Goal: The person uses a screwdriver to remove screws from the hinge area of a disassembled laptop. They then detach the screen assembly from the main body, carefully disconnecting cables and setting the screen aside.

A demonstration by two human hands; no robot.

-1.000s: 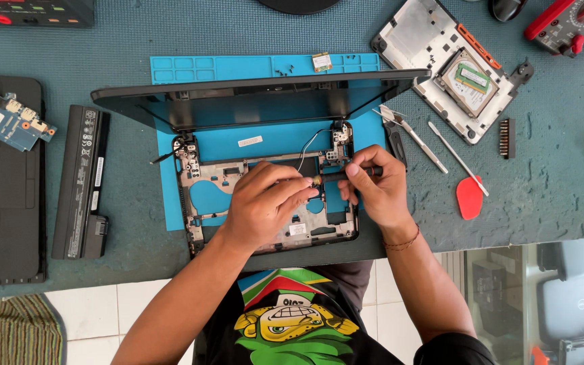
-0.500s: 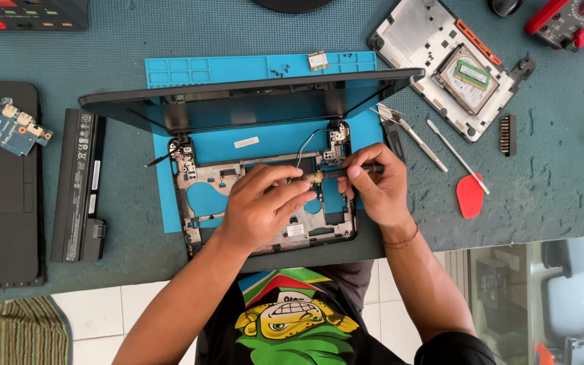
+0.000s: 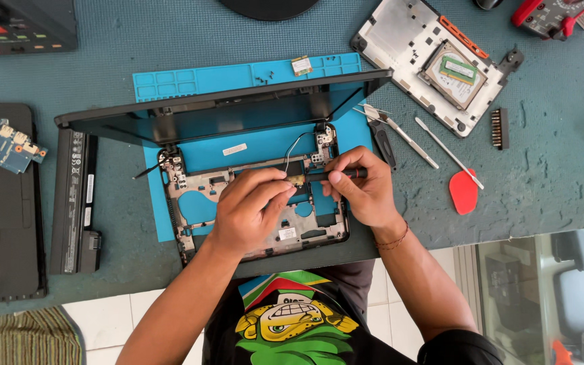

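blue mat (image 3: 170,88) underlies laptop chassis (image 3: 197,196); hands perhaps hide screws.

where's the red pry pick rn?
In the head view the red pry pick lies on the teal table to the person's right, just off the right hand, at the lower end of a thin metal spudger and below the removed base cover.
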